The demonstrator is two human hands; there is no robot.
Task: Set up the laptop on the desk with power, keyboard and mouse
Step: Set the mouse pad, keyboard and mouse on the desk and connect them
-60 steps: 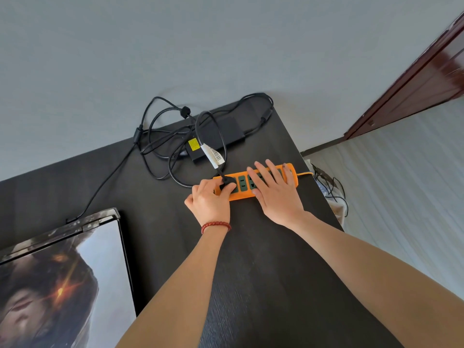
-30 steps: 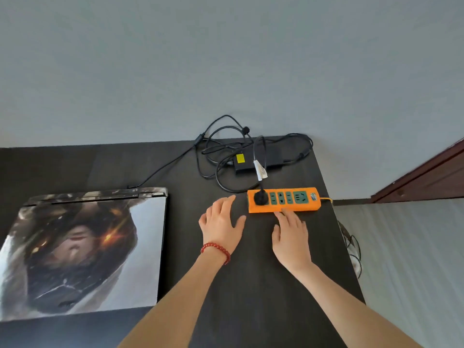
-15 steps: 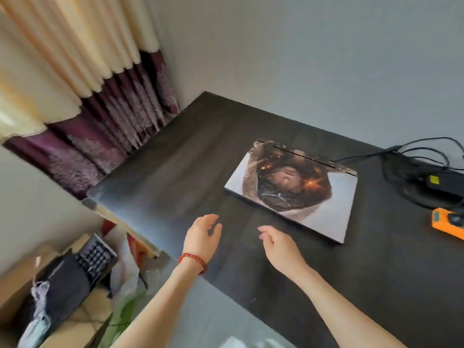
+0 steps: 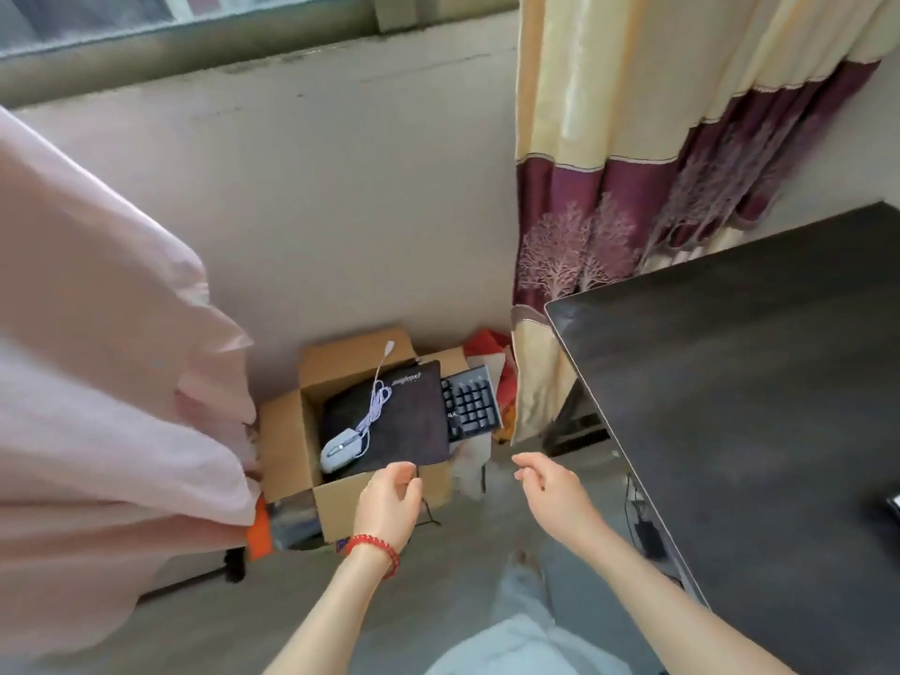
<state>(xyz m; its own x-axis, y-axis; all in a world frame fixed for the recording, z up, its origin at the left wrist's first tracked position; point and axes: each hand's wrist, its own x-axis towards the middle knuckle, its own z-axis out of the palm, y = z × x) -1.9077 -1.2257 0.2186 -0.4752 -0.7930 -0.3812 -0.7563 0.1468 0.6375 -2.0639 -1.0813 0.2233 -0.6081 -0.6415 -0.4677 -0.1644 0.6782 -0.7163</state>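
Reaching toward the cardboard box (image 4: 292, 445) beside the bench (image 4: 730, 382), left hand (image 4: 389, 499) and right hand (image 4: 555, 489) both loose and empty, so grabbing the mouse (image 4: 341, 448) and keyboard (image 4: 470, 404) looks next.

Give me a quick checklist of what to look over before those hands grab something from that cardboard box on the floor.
1. Both hands free: left hand and right hand empty, ok.
2. Mouse reachable: lies on top of the dark pad, ok.
3. Mouse cable loose: cannot tell.
4. Keyboard clear to lift: partly under the pad, not ok.
5. Desk has bare room: ok.
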